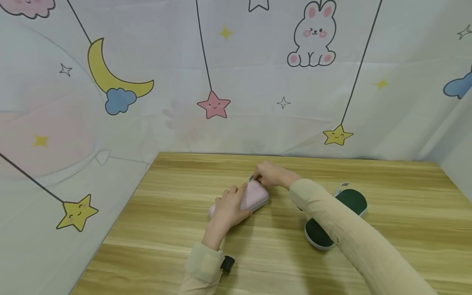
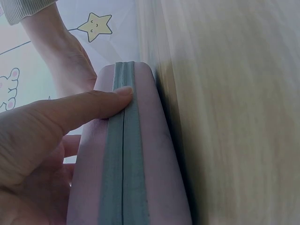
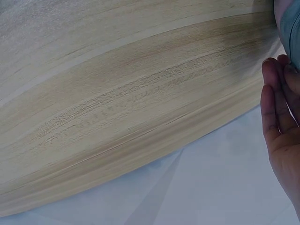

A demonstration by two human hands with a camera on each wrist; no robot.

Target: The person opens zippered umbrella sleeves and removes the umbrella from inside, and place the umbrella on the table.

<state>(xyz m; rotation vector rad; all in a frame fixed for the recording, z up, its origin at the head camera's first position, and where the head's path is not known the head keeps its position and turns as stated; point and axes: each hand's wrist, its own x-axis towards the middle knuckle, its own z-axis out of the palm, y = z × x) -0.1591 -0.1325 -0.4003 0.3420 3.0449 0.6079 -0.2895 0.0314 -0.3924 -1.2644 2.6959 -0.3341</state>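
Observation:
A long pink zippered case (image 1: pixel 255 196) with rounded ends lies at a slant on the wooden table. My left hand (image 1: pixel 230 207) grips it across the top, with the thumb pressed on the grey zipper band (image 2: pixel 124 154) along its side in the left wrist view. At the far end of the case, beside a grey strap (image 1: pixel 251 178), my right hand (image 1: pixel 272 174) has its fingers bent. The right wrist view catches this hand (image 3: pixel 283 122) at the right edge, thumb and fingers pinching the zipper pull at the grey band.
To the right, a dark green case (image 1: pixel 352 200) with a grey edge and a strap loop (image 1: pixel 343 187) lies partly hidden under the right sleeve (image 1: pixel 343 229). A printed curtain (image 1: pixel 250 131) hangs behind the wooden table (image 1: pixel 177 172). A small black device (image 1: pixel 227 264) sits at the left cuff.

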